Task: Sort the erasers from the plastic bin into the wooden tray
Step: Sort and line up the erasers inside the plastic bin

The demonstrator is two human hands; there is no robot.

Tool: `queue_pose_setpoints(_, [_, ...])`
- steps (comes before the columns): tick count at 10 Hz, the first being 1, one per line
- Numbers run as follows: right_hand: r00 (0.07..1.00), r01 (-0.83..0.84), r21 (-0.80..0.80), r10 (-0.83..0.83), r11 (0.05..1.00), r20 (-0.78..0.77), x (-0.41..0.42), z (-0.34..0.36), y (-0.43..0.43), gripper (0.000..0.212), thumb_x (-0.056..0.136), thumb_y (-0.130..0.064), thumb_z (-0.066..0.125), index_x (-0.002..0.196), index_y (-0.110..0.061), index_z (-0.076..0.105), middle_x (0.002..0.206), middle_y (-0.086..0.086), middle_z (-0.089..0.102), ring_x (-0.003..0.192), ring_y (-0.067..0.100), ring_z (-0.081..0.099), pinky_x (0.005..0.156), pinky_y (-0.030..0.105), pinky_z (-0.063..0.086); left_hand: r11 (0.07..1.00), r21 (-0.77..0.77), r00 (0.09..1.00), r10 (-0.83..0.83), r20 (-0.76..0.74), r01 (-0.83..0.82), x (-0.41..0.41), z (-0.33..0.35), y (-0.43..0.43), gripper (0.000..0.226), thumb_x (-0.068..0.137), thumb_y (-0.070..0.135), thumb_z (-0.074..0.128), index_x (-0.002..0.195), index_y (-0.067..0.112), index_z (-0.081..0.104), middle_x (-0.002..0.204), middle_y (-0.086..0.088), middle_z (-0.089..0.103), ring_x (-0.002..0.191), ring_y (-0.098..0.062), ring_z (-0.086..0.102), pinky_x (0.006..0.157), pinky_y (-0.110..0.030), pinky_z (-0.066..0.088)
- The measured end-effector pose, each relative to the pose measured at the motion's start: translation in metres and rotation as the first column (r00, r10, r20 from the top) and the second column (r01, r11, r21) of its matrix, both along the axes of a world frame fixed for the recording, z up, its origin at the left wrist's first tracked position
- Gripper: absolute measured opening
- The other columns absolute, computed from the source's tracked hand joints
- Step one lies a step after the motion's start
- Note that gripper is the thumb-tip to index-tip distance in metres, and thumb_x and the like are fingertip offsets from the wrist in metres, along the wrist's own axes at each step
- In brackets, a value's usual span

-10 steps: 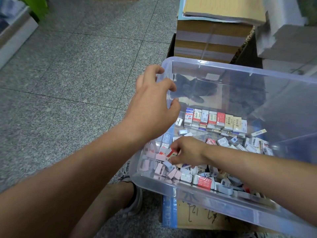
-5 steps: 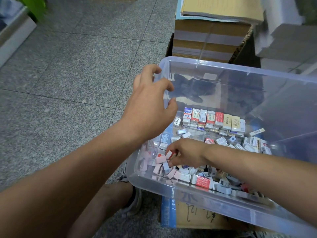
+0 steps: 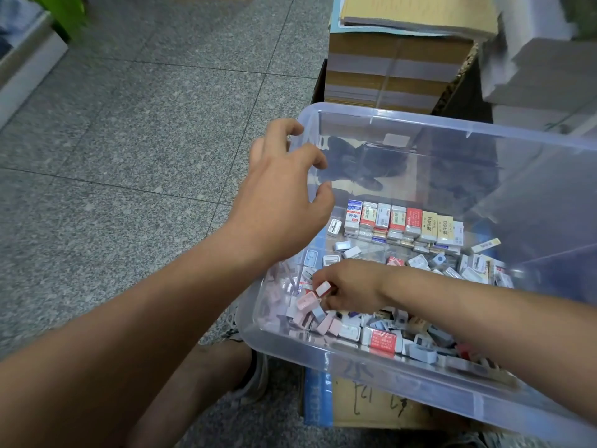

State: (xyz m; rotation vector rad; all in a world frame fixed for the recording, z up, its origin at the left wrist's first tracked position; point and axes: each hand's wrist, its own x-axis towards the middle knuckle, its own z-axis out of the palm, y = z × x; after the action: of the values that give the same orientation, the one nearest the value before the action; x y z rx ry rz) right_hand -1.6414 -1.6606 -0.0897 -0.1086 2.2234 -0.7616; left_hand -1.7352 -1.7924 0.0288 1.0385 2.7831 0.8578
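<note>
A clear plastic bin [image 3: 365, 362] holds several small erasers. A neat row of boxed erasers [image 3: 403, 221] stands at its far side, and loose ones lie heaped at the near left. My right hand [image 3: 347, 287] is inside the bin over that heap, its fingertips pinching a small white and red eraser [image 3: 323, 288] just above a pink eraser [image 3: 307, 300]. My left hand [image 3: 284, 192] hovers at the bin's left rim with fingers loosely curled, holding nothing. No wooden tray is in view.
The bin sits tilted on a cardboard box [image 3: 371, 405] with handwriting. Stacked cardboard boxes [image 3: 397, 69] and white foam blocks [image 3: 542, 59] stand behind it. Grey tiled floor [image 3: 145, 140] spreads to the left. A shoe [image 3: 255, 376] shows below the bin.
My right hand has lifted a small white and red eraser out of the heap. My left hand has stayed by the bin's rim, shifting only slightly.
</note>
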Motion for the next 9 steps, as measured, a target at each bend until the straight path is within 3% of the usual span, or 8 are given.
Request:
queue_pose_setpoints(1, [1.0,0.026,0.016,-0.026,1.0,-0.001,0.0,-0.003,0.004,0.02,0.096,-0.03,0.063,0.115,-0.027,0.064,0.1,-0.008,0.069,0.091,0.017,0.065,0.085,0.034,0.055,1.0,0.002,1.0,-0.001,-0.001,0.001,0.001,0.0,0.0,0.021,0.093,0.032,0.064,0.112,0.022,0.065,0.149,0.001,0.031,0.134,-0.018,0.032,0.096,-0.026,0.032])
queue_pose_setpoints(2, [0.994,0.105,0.004,-0.105,0.994,-0.033,0.001,-0.004,0.014,0.014,0.094,-0.03,0.066,0.107,-0.027,0.062,0.089,-0.012,0.062,0.081,0.011,0.06,0.073,0.025,0.051,1.0,-0.001,1.0,0.001,0.002,-0.001,0.001,0.001,0.0,0.022,0.094,0.032,0.063,0.113,0.021,0.065,0.149,0.001,0.031,0.135,-0.018,0.032,0.096,-0.027,0.032])
queue_pose_setpoints(3, [0.984,0.12,0.033,-0.114,0.992,-0.137,0.004,-0.002,0.019,0.012,0.091,-0.028,0.069,0.101,-0.033,0.063,0.079,-0.015,0.053,0.07,0.001,0.05,0.061,0.016,0.037,1.0,-0.003,1.0,0.006,-0.002,-0.006,0.0,0.001,0.0,0.022,0.094,0.031,0.063,0.113,0.021,0.065,0.149,0.0,0.031,0.135,-0.019,0.032,0.095,-0.027,0.033])
queue_pose_setpoints(5, [0.976,0.122,0.029,-0.114,0.992,-0.185,0.007,0.008,0.02,0.025,0.09,-0.028,0.07,0.082,-0.044,0.053,0.078,-0.012,0.058,0.067,0.002,0.051,0.058,0.018,0.035,1.0,-0.03,1.0,0.011,0.016,-0.01,0.001,0.003,0.0,0.023,0.094,0.033,0.063,0.114,0.022,0.065,0.149,0.001,0.031,0.136,-0.019,0.031,0.094,-0.027,0.034])
queue_pose_setpoints(6, [0.962,0.14,0.073,-0.118,0.987,-0.247,0.01,0.026,0.025,0.016,0.09,-0.028,0.069,0.09,-0.04,0.058,0.085,-0.005,0.067,0.073,0.011,0.057,0.066,0.029,0.047,0.999,-0.041,1.0,0.001,0.01,0.0,0.0,0.004,0.0,0.024,0.095,0.034,0.063,0.115,0.022,0.064,0.151,0.001,0.029,0.138,-0.019,0.03,0.094,-0.027,0.033])
queue_pose_setpoints(7, [0.942,0.249,0.01,-0.24,0.968,-0.234,0.018,0.046,0.04,0.018,0.089,-0.028,0.074,0.087,-0.034,0.058,0.082,-0.002,0.069,0.074,0.018,0.064,0.068,0.034,0.051,0.997,-0.083,1.0,-0.01,0.009,0.011,0.0,0.003,0.0,0.026,0.094,0.034,0.062,0.117,0.02,0.064,0.151,-0.002,0.03,0.138,-0.022,0.03,0.095,-0.03,0.035])
queue_pose_setpoints(8, [0.888,0.407,-0.112,-0.421,0.907,-0.183,0.033,0.069,0.055,0.018,0.087,-0.027,0.079,0.081,-0.033,0.063,0.071,-0.005,0.068,0.06,0.012,0.063,0.061,0.036,0.055,0.979,-0.197,0.981,-0.088,-0.172,0.054,0.003,0.006,0.0,0.031,0.092,0.034,0.055,0.115,0.015,0.066,0.141,-0.011,0.044,0.135,-0.031,0.037,0.104,-0.042,0.036])
queue_pose_setpoints(9, [0.805,0.517,-0.229,-0.559,0.825,-0.197,0.055,0.092,0.062,0.016,0.085,-0.02,0.08,0.082,-0.025,0.066,0.069,-0.009,0.066,0.058,0.007,0.058,0.058,0.032,0.051,0.946,-0.223,0.923,-0.29,-0.252,0.236,0.013,0.011,0.006,0.036,0.092,0.034,0.047,0.115,0.015,0.067,0.124,-0.01,0.058,0.122,-0.03,0.05,0.1,-0.043,0.041])
